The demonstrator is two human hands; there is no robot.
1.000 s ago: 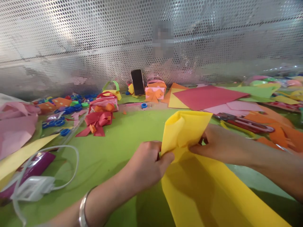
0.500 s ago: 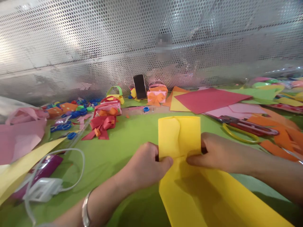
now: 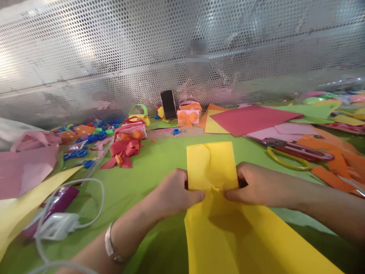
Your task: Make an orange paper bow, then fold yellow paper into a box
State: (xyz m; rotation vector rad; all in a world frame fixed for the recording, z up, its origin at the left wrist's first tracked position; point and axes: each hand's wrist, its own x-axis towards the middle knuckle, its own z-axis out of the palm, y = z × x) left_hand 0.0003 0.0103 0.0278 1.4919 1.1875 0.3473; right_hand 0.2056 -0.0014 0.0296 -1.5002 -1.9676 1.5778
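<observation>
A long yellow paper sheet point(image 3: 228, 239) lies on the green table point(image 3: 137, 179), its far end folded back toward me into a flat flap. My left hand point(image 3: 173, 192) pinches the fold at its left side, thumb on top and fingers curled under. On the right side of the same fold, my right hand point(image 3: 253, 184) pinches the paper the same way. Both thumbs nearly meet at the crease.
Scissors with a yellow handle point(image 3: 291, 152) lie to the right among red point(image 3: 251, 118), pink and orange sheets. A phone point(image 3: 168, 104) leans on the perforated metal wall point(image 3: 142, 57), beside small paper baskets point(image 3: 129, 131). A white charger and cable point(image 3: 58, 224) and blue rings point(image 3: 85, 152) sit left.
The folded end, held up and loosely curled a second ago, has been pressed flat onto the table. Both hands have moved slightly down and left with the fold.
</observation>
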